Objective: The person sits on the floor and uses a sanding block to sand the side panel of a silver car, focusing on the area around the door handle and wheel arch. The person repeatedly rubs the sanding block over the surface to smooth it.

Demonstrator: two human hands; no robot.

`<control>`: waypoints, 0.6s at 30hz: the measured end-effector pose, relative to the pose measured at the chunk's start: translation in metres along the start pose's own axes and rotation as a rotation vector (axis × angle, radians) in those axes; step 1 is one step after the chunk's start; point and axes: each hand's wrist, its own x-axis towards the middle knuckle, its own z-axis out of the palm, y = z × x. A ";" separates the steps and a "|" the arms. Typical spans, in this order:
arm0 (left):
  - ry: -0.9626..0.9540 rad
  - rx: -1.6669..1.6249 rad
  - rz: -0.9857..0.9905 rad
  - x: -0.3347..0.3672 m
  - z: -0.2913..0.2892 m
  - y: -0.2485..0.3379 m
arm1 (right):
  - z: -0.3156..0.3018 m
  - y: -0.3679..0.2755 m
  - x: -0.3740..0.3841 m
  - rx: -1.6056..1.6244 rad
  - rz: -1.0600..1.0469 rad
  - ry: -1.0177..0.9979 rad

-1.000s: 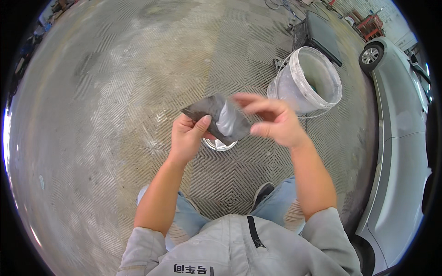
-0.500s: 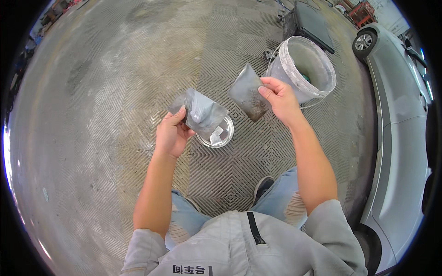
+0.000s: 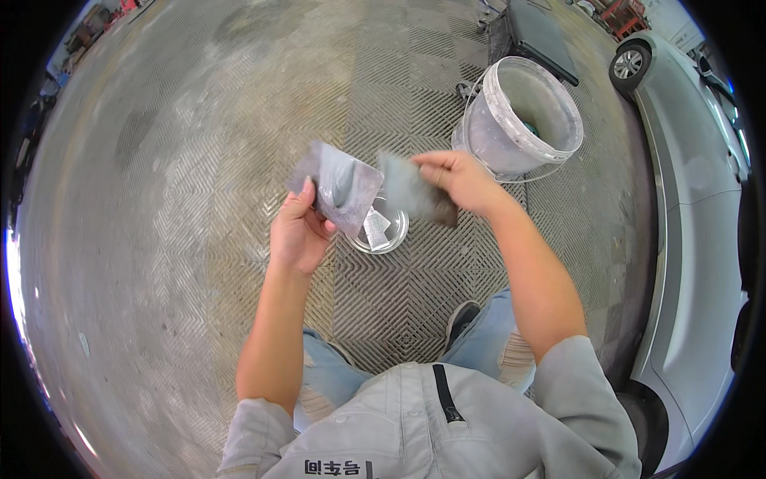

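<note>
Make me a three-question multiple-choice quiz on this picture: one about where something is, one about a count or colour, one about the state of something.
1. Where is the white bucket?
A. on the floor in front of the right hand
B. on the car's roof
C. between the person's shoes

2. How many flat grey sheets do the hands hold?
A. none
B. two
C. five

3. What state is the bucket in?
A. tipped on its side
B. sealed with a lid
C. upright and open

Answers:
1 A: it stands on the patterned floor, just beyond the right hand.
2 B: the left hand holds one sheet, the right hand another.
3 C: its open rim faces up, with no lid.
</note>
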 end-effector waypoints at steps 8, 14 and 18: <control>-0.112 0.268 0.337 -0.005 0.008 -0.023 | 0.017 -0.010 0.000 0.014 0.032 -0.116; -0.122 0.158 0.295 -0.002 0.003 -0.008 | -0.005 0.014 0.006 -0.725 -0.032 0.431; 0.032 0.235 0.107 0.009 0.012 -0.025 | -0.012 0.017 -0.007 -0.199 -0.243 0.659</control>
